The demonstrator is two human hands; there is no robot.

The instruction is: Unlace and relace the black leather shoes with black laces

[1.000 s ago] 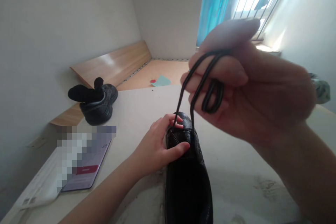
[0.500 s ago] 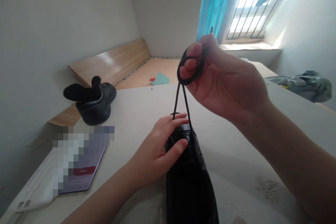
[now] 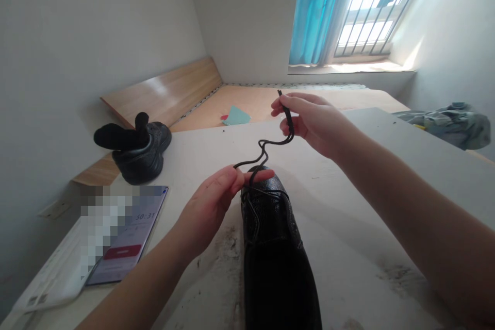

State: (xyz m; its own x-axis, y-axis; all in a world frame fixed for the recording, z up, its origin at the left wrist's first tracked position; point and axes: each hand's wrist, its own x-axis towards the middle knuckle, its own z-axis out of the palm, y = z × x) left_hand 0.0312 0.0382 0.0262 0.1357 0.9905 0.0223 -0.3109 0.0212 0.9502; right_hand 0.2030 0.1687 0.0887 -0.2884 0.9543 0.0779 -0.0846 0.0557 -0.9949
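A black leather shoe [image 3: 280, 278] stands on the white tabletop in front of me, its toe pointing away. Thin dark shoelace [image 3: 276, 142] rises from the front eyelets in two strands. My right hand [image 3: 315, 119], raised above and right of the toe, pinches the two lace ends together between thumb and fingers. Beside the toe, my left hand [image 3: 211, 201] is closed on one strand near the eyelets, with a finger stretched across the shoe's top. Between the hands the lace hangs slack and wavy.
Another black shoe [image 3: 139, 162] with black pieces sticking out of it stands at the left. A phone [image 3: 127, 247] with a lit screen lies near a white blurred object at the left edge. Bundled grey cloth [image 3: 452, 124] is at the right. A teal item [image 3: 236, 115] lies farther back.
The lace wound around my right fingers has come loose and gone slack. My right hand has lowered to pinch its ends. My left hand has moved off the shoe's top to grip a strand.
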